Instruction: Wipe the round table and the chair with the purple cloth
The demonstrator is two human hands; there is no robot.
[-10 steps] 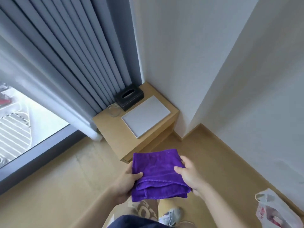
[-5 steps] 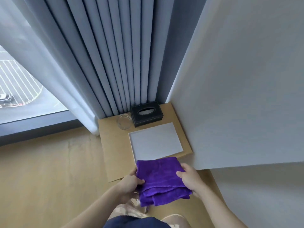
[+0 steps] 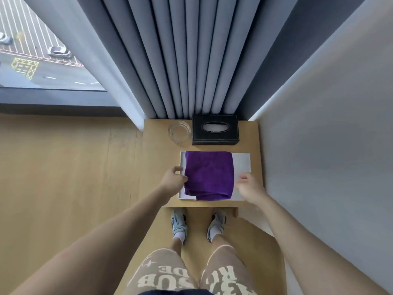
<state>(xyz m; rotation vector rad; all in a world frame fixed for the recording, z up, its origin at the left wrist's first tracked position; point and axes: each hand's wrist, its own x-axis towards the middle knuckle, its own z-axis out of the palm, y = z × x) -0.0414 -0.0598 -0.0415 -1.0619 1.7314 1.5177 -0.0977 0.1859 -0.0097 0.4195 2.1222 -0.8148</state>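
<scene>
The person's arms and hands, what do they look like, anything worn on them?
Both forearms are bare, with no sleeves in view. The left hand and right hand wear no gloves; no watch, ring or bracelet shows. Below, beige shorts with cream lettering are visible.

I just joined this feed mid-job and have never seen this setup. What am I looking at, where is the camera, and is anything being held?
There is no machine here: a person works with bare hands, and the single camera sits on their head, looking down past their arms to their shoes. In front stands a small wooden side table against grey curtains. On it are a black tissue box, a clear glass dish and a flat white tray. The folded purple cloth lies on that tray. The left hand touches the cloth's left edge with fingers loose, no closed grip. The right hand is open beside the cloth, not touching it. So nothing is lifted.
</scene>
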